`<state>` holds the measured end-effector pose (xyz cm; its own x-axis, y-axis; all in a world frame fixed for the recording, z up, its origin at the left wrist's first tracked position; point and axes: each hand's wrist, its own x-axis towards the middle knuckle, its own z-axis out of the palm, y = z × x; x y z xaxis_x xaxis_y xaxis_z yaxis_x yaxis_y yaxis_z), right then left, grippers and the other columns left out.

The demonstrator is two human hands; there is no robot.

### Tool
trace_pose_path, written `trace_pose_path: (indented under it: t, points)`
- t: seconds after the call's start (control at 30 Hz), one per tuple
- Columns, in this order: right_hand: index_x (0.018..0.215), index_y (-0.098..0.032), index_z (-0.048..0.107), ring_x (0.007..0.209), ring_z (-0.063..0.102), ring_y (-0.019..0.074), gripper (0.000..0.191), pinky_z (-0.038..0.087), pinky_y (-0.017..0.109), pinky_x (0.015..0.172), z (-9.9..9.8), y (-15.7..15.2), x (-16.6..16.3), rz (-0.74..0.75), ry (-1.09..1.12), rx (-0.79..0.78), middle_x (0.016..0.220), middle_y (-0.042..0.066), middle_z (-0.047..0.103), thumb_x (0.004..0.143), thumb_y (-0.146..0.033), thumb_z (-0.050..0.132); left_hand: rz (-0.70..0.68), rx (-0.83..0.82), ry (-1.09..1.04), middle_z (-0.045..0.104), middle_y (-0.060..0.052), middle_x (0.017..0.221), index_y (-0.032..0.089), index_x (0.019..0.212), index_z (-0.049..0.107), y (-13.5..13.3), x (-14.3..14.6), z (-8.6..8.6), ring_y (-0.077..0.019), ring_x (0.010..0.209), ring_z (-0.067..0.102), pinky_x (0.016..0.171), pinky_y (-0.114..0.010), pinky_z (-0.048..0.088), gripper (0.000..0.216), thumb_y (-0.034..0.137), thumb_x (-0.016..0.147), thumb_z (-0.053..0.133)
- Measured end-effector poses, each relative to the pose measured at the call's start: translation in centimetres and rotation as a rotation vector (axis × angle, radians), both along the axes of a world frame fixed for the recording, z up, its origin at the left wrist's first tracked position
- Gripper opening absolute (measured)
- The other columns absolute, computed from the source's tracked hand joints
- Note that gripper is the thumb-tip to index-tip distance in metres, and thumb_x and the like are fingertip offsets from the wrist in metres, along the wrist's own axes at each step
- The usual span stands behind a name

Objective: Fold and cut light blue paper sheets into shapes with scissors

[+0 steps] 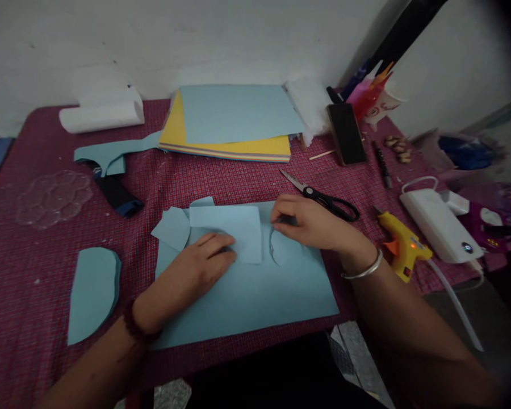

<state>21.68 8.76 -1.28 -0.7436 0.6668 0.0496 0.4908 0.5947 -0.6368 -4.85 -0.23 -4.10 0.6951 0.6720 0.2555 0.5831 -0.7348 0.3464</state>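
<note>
A large light-blue paper sheet (255, 295) lies on the red checked tablecloth (34, 284) in front of me. On its upper part rests a smaller rectangular blue piece (234, 227). My left hand (196, 270) lies flat with its fingers pressed on the left edge of that piece. My right hand (310, 222) is curled at the piece's right edge, fingers pinched together on the paper; a silver bangle sits on that wrist. A small blue scrap (172, 227) lies just left of the piece.
Black-handled scissors (323, 199) lie behind my right hand. A yellow glue gun (402, 244) and white power bank (438, 224) sit at right. A coloured paper stack (234, 122), phone (346, 133), paper roll (102, 113), clear palette (53, 197) and rounded blue cut-out (93, 292) surround the work.
</note>
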Motion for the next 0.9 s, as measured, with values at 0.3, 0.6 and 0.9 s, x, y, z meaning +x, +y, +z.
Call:
trace_pose_path:
  t: [0.3,0.6,0.9]
  points:
    - [0.085,-0.020,0.063,0.083,0.054,0.0168,0.002,0.040,0.030,0.077,-0.3,-1.9,-1.6,0.202,0.040,-0.060,0.085,0.002,0.058,0.084,-0.020,0.065,0.093,-0.048,-0.058,0.062,-0.010,0.110,0.015,0.083,0.060,-0.3,-0.3,0.1,-0.0201,0.101,0.056,0.084,-0.038,0.054,0.015,0.013,0.093,0.048]
    - [0.085,-0.019,0.060,0.081,0.053,0.0163,0.004,0.035,0.029,0.076,-1.0,-2.2,-2.6,0.218,0.028,-0.053,0.081,0.001,0.058,0.088,-0.021,0.061,-0.053,0.029,0.103,0.064,-0.011,0.102,0.014,0.080,0.059,-0.5,-0.1,1.2,-0.0223,0.102,0.054,0.089,-0.040,0.053,0.025,0.014,0.095,0.039]
    - [0.085,-0.020,0.061,0.081,0.052,0.0170,0.003,0.034,0.030,0.075,-1.4,-2.3,-3.1,0.208,-0.045,0.002,0.082,0.000,0.059,0.086,-0.022,0.062,-0.057,0.117,0.121,0.064,-0.010,0.096,0.015,0.078,0.059,-0.6,-0.1,0.9,-0.0216,0.094,0.056,0.086,-0.038,0.054,0.028,0.012,0.095,0.037]
